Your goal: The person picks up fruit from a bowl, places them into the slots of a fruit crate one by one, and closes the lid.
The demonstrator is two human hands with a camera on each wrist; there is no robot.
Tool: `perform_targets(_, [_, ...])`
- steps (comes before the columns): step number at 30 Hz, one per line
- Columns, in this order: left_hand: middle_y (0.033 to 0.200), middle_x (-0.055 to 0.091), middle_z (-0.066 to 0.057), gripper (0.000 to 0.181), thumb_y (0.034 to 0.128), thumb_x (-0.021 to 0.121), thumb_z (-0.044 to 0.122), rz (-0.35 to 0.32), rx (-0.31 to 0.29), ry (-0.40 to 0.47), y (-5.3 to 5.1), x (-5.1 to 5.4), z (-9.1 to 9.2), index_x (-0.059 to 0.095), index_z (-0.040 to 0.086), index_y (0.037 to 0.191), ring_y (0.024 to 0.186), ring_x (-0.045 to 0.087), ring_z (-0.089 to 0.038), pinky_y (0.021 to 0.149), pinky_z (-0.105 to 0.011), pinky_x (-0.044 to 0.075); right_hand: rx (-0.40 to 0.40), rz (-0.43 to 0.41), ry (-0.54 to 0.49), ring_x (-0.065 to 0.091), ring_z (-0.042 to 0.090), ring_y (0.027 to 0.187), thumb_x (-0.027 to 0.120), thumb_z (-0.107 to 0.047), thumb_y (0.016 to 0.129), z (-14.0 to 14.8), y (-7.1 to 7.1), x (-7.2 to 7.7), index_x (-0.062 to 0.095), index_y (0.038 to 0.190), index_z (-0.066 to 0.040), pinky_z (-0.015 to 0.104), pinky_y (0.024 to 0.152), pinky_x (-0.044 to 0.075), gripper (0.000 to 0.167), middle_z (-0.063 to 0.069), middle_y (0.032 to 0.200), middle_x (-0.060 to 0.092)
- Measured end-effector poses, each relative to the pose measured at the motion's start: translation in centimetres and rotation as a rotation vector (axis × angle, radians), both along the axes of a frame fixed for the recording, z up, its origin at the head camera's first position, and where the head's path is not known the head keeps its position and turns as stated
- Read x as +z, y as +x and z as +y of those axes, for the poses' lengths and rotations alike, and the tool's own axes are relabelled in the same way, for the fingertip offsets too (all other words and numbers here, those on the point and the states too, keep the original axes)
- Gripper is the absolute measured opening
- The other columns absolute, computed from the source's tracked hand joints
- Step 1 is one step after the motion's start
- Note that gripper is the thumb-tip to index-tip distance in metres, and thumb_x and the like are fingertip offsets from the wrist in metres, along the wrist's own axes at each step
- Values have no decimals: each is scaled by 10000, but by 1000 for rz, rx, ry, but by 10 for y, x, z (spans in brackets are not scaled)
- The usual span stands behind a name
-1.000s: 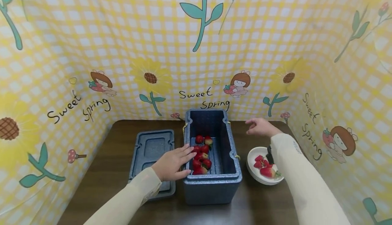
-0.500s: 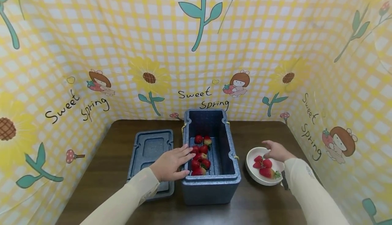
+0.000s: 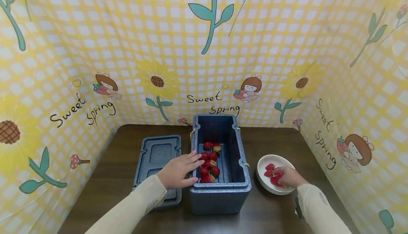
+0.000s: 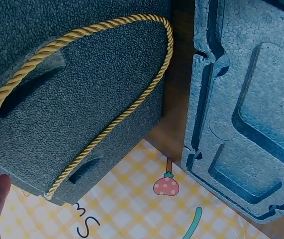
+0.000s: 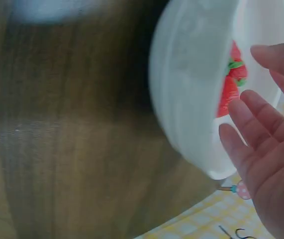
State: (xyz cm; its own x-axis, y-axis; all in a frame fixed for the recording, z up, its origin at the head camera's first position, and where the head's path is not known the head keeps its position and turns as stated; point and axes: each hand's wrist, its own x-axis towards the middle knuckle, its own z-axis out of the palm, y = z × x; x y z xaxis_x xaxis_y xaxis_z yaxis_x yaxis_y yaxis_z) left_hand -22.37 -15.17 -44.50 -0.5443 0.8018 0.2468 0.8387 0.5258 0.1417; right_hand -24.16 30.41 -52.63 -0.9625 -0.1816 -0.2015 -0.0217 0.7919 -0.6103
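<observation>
My left hand rests on the left rim of a dark blue foam box, its fingers extended over the edge. Inside the box several red strawberries lie along the left side. At the right, my right hand reaches into a white bowl that holds a few strawberries. From the right wrist view, the right hand's fingers are spread and loosely bent beside a strawberry, with nothing visible between thumb and fingers. In the head view that hand partly covers the nearest strawberry.
Left of the box, its foam lid lies on the dark wooden table. A twisted gold rope hangs along the box's side. Behind and beside the table hangs a yellow checked cloth.
My right hand has come from beyond the bowl, down and toward me, into the bowl among the strawberries. The left hand has stayed on the box rim.
</observation>
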Motion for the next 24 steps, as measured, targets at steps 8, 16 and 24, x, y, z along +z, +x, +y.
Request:
perform_targets(8, [1426,467,-155,554,929,524,366,-20,-2,12,0,1,1,516,38,1376,1328,403,-358,1010,-464,412,1,60,10,452,187,627,669,112,638,2,6,-22,657,959,90,261,538,412,322,75,727,585])
perform_targets(16, [1428,468,-146,550,925,531,361,-35,18,4,1,0,1,516,51,1380,1343,387,-337,1015,-457,408,103,162,178,529,214,656,719,52,651,-8,3,-31,674,921,39,307,620,455,274,112,781,655])
perform_targets(24, [1422,474,-151,547,933,513,370,-24,8,-1,1,1,1,522,48,1374,1334,397,-346,1003,-450,424,103,168,186,603,259,732,776,-75,694,-11,-1,-42,675,923,9,382,723,518,264,114,823,676])
